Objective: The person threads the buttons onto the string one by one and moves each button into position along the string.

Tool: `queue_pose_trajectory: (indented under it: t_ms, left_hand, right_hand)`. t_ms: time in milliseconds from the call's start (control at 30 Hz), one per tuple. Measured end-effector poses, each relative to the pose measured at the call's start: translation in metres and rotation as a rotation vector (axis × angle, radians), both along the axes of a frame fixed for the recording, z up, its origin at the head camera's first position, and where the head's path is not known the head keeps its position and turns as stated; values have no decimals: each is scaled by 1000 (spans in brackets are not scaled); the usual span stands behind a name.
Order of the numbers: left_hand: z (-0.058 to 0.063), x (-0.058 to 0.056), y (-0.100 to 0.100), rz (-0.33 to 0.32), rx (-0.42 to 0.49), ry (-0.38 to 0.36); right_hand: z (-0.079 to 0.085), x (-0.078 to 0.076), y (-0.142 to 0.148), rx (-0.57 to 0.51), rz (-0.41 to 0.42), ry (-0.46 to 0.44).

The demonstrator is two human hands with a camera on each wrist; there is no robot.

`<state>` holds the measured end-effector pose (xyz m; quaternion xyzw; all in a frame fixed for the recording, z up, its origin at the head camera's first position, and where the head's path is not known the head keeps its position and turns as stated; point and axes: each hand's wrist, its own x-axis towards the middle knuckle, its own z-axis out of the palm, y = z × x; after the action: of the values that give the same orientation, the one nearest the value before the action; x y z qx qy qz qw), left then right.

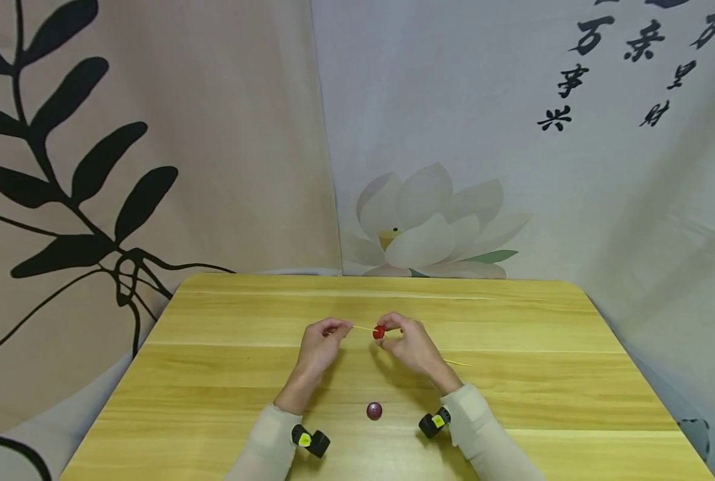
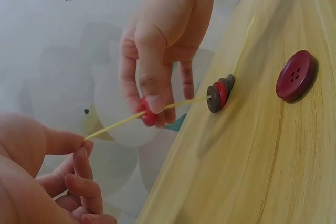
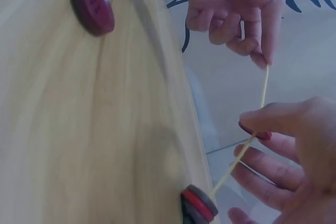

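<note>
My left hand (image 1: 321, 344) pinches a yellow cord (image 2: 113, 126) near its end, between thumb and forefinger. My right hand (image 1: 413, 346) holds a red button (image 2: 148, 113) by its edge, thumb against it, and the cord runs through this button. Farther along the same cord sits a small stack of brown, red and grey buttons (image 2: 213, 98), touching each other. In the head view, the right hand hides most of that stack. A larger dark red button (image 1: 374, 411) with several holes lies flat on the table, between the two forearms and apart from both hands.
The wooden table (image 1: 243, 414) spreads under both hands. A loose tail of the cord shows past the right wrist. Black cameras are strapped to both wrists. Behind the table's far edge hangs a printed cloth (image 1: 261, 133) with leaves, a flower and writing.
</note>
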<state>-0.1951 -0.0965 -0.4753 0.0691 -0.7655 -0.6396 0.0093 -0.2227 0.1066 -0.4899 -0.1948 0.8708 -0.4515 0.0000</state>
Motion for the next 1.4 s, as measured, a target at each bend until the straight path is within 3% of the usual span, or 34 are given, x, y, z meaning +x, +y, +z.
queue_pose_trajectory:
  t_ms: [833,1400]
  left_hand:
    - [-6,-1,-6,-20,28,-25]
    - [-6,-1,-6,-24,39,-30]
  right_hand:
    - [-12,-4,14,48,-23,-78]
    - [-16,-5,21,106,45,-107]
